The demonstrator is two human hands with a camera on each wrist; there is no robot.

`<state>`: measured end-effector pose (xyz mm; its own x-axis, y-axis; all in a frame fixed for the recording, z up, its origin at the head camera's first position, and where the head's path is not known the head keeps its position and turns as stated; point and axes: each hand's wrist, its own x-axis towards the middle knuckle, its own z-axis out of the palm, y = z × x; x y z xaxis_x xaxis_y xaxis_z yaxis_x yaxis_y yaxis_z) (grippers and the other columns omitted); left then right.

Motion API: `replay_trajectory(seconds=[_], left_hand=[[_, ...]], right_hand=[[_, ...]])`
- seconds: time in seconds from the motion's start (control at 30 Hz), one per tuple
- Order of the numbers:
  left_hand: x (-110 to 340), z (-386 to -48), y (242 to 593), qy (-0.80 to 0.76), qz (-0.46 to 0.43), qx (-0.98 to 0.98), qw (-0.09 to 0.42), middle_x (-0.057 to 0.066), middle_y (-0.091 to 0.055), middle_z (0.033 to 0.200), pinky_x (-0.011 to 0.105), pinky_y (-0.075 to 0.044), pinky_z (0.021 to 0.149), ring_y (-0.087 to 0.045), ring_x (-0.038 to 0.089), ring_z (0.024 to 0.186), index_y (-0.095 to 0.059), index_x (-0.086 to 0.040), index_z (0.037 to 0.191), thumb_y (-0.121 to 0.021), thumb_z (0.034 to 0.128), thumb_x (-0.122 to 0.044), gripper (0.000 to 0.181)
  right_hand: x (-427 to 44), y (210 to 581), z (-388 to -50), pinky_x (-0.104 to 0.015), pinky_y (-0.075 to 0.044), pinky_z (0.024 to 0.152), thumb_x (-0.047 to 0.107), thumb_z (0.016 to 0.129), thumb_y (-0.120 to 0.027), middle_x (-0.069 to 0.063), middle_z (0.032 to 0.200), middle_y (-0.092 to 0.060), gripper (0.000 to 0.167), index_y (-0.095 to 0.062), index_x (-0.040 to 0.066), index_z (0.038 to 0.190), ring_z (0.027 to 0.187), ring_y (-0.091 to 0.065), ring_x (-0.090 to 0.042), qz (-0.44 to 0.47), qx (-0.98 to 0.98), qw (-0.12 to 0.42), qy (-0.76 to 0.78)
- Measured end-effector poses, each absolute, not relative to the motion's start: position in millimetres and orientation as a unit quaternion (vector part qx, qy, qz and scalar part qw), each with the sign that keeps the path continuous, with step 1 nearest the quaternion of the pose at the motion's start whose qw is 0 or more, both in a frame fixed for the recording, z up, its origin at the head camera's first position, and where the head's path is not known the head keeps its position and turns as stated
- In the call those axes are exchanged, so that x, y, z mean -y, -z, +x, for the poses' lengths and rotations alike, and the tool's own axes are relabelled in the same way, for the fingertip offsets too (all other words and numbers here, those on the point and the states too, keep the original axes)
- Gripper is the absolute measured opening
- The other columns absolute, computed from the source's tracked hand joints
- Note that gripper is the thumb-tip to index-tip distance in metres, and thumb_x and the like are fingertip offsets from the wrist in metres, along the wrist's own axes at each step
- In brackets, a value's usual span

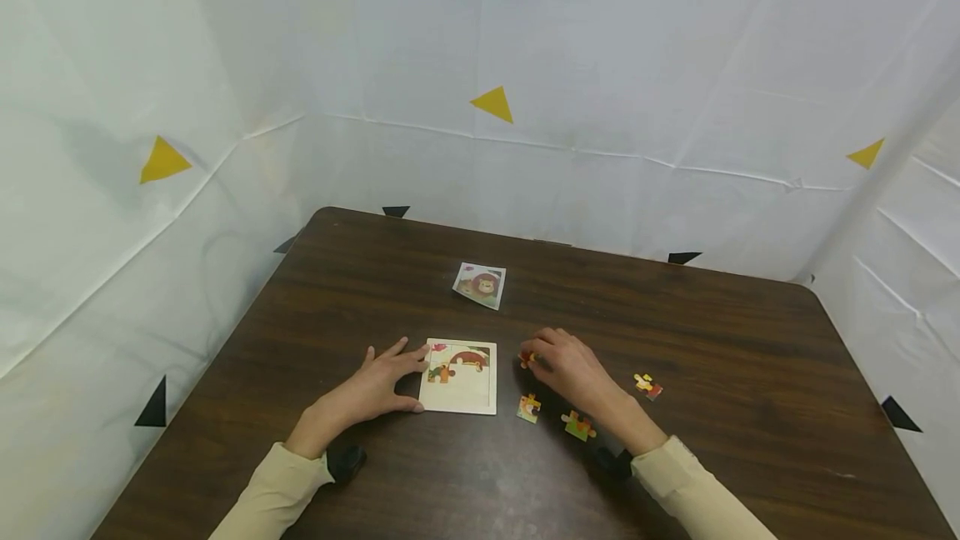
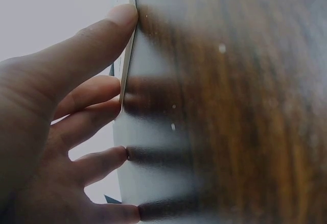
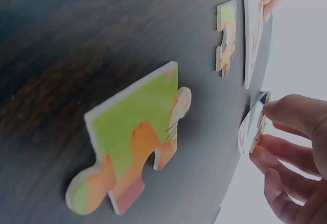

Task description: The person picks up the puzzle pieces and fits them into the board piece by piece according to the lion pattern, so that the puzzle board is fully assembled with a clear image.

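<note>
The left hand [image 1: 384, 382], fingers spread, and the right hand [image 1: 566, 367], fingers pinching, flank the puzzle tray [image 1: 463, 396], its edge against the left fingertips, while a puzzle piece [image 3: 260, 131] sits partly hidden between right thumb and fingers, its picture hard to make out.

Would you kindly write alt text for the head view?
A person's right hand pinches a puzzle piece beside a partly filled puzzle tray, whose left edge the left hand touches. Three loose pieces and a lion picture lie on the dark table.
</note>
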<state>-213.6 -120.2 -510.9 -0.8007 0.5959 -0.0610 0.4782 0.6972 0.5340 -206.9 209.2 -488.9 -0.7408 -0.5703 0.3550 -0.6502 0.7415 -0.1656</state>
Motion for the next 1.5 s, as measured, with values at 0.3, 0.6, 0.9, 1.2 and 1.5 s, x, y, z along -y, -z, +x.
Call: replay_trajectory(seconds=[0.3, 0.6, 0.9, 1.2, 1.5], left_hand=[[121, -214, 510, -0.257, 0.291, -0.913, 0.123, 0.009, -0.038, 0.152, 0.075, -0.008, 0.102, -0.019, 0.038, 0.144, -0.057, -0.006, 0.134, -0.079, 0.0788, -0.031, 0.064], [121, -213, 508, -0.260, 0.293, -0.912, 0.123, 0.010, -0.038, 0.152, 0.076, -0.008, 0.102, -0.020, 0.039, 0.143, -0.057, -0.005, 0.133, -0.079, 0.0784, -0.030, 0.064], [121, -213, 509, -0.259, 0.292, -0.912, 0.123, 0.009, -0.038, 0.152, 0.075, -0.008, 0.102, -0.020, 0.039, 0.143, -0.058, -0.006, 0.133, -0.080, 0.0781, -0.030, 0.064], [120, -215, 509, -0.254, 0.293, -0.914, 0.124, 0.008, -0.038, 0.152, 0.075, -0.008, 0.102, -0.019, 0.038, 0.144, -0.058, -0.006, 0.133, -0.079, 0.0790, -0.031, 0.063], [121, -214, 511, -0.257, 0.293, -0.913, 0.122, 0.008, -0.037, 0.152, 0.075, -0.008, 0.102, -0.019, 0.038, 0.144, -0.058, -0.006, 0.133, -0.079, 0.0783, -0.030, 0.064]], right_hand=[[-202, 487, -209, -0.035, -0.054, 0.073, 0.007, 0.080, -0.078, -0.004, 0.102, -0.066, 0.025, -0.072, 0.009, 0.104, 0.091, -0.062, -0.019, 0.344, 0.918, 0.136, -0.140], [-195, 487, -211, -0.036, -0.054, 0.074, 0.007, 0.080, -0.078, -0.004, 0.103, -0.066, 0.024, -0.072, 0.009, 0.104, 0.092, -0.061, -0.019, 0.350, 0.917, 0.134, -0.139], [-191, 485, -210, -0.036, -0.053, 0.074, 0.008, 0.080, -0.078, -0.004, 0.102, -0.066, 0.025, -0.072, 0.009, 0.104, 0.090, -0.060, -0.018, 0.351, 0.917, 0.131, -0.135], [-189, 486, -211, -0.034, -0.053, 0.072, 0.008, 0.080, -0.078, -0.003, 0.101, -0.066, 0.026, -0.072, 0.010, 0.105, 0.088, -0.059, -0.017, 0.354, 0.918, 0.129, -0.127], [-187, 487, -210, -0.035, -0.053, 0.073, 0.009, 0.080, -0.078, -0.003, 0.102, -0.065, 0.025, -0.072, 0.010, 0.105, 0.090, -0.059, -0.018, 0.356, 0.917, 0.124, -0.130]])
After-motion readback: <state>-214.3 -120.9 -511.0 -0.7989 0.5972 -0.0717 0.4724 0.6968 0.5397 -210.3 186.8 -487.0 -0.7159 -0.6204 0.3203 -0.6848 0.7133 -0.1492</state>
